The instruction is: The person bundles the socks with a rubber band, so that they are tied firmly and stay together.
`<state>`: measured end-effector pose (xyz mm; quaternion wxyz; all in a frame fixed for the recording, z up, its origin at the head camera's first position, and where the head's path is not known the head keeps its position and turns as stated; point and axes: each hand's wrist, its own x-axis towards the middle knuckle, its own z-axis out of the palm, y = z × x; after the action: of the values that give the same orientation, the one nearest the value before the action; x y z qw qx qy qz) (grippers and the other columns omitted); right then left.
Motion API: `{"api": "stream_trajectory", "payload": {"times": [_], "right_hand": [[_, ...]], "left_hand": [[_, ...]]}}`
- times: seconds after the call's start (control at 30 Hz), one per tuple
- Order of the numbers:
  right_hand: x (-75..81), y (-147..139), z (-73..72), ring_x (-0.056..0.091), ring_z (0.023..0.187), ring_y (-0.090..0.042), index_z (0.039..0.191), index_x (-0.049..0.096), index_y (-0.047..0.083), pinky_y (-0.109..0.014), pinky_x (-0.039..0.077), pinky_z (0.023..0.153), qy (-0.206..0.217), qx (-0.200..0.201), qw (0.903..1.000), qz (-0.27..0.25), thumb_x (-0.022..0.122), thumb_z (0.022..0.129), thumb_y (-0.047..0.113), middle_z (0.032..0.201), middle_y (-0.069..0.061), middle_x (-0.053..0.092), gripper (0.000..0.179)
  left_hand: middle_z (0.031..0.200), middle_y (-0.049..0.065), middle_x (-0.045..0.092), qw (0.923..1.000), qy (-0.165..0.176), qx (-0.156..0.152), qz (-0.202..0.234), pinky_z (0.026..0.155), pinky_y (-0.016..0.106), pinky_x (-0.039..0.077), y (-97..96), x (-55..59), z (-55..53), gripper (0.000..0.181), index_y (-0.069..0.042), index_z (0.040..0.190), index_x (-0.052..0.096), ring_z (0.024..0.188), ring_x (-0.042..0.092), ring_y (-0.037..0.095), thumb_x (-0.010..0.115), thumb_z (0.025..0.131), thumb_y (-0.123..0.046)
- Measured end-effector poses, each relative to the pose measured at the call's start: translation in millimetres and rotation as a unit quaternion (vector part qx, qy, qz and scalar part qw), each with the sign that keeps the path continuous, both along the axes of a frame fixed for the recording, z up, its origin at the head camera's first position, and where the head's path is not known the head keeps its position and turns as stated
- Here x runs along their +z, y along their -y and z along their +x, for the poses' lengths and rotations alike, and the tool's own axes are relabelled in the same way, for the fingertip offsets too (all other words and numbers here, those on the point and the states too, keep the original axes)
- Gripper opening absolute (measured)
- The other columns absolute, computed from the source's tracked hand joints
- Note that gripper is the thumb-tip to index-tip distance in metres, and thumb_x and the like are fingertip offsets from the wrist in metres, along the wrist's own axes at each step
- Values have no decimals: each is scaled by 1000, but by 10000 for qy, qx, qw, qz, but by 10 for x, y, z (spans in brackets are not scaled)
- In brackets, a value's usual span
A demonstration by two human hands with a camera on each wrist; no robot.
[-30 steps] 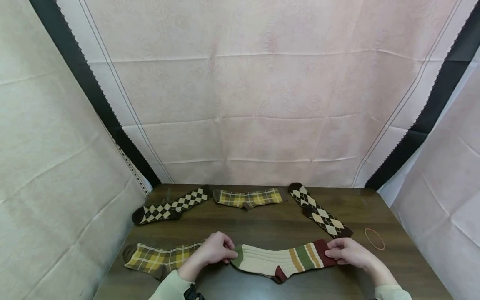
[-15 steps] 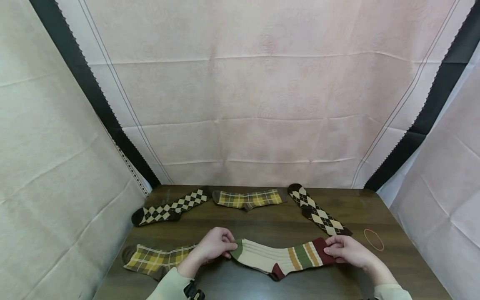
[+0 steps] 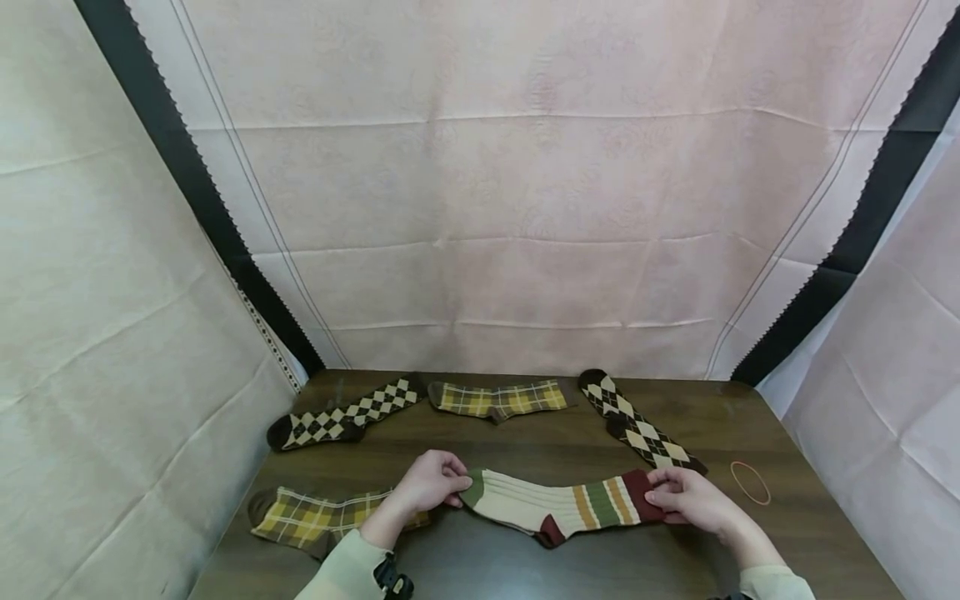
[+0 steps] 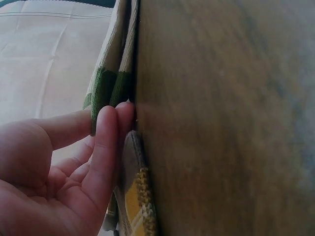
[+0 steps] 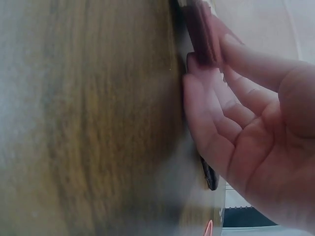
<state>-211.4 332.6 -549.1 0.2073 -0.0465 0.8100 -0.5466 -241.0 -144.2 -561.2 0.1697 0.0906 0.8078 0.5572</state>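
A cream sock [image 3: 525, 502] with a green toe, maroon heel and cuff, and ochre and green stripes stretches sideways near the front of the table. My left hand [image 3: 429, 483] pinches its green toe [image 4: 104, 88] between thumb and fingers; two green layers show there in the left wrist view. At the other end, my right hand [image 3: 696, 502] pinches the maroon cuff [image 5: 203, 37], thumb on top and fingers beneath. Partly hidden under my left wrist lies a yellow plaid sock [image 3: 307, 518].
Along the back of the brown table [image 3: 510, 450] lie a black-and-cream checked sock [image 3: 345, 417], another yellow plaid sock [image 3: 498, 400] and an argyle sock [image 3: 637, 425]. A thin rubber band [image 3: 750, 483] is at the right. Pale cloth walls [image 3: 525, 250] enclose the table.
Both hands have moved the striped sock slightly away from the body and a touch to the left, keeping their pinch on its two ends. The other socks stay where they were.
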Motion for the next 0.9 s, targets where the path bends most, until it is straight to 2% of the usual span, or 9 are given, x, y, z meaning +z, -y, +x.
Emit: {"api": "stream_trajectory", "payload": {"times": [0.27,0.63,0.9], "right_hand": [[-12,19,-42,70,94,-26,129,53,-17,-42,62,78,-106,-99,9998,169,67,105,8,105,-11,72,37],[11,8,-38,70,97,-25,130,51,-19,-44,62,80,-8,59,10000,48,66,104,7,109,-13,73,40],[30,20,-37,70,97,-25,129,53,-18,-44,62,80,16,41,9999,162,67,104,9,109,-12,74,40]], "left_hand": [[83,9,71,9999,-30,98,84,62,36,64,-5,12,-19,11,4,104,70,63,71,20,75,99,-4],[86,10,72,9998,23,144,131,64,36,64,28,-22,-25,15,6,107,71,66,73,21,77,97,-4],[88,11,73,9996,99,108,259,67,37,65,72,14,-18,16,5,107,72,70,74,23,78,97,-6]]}}
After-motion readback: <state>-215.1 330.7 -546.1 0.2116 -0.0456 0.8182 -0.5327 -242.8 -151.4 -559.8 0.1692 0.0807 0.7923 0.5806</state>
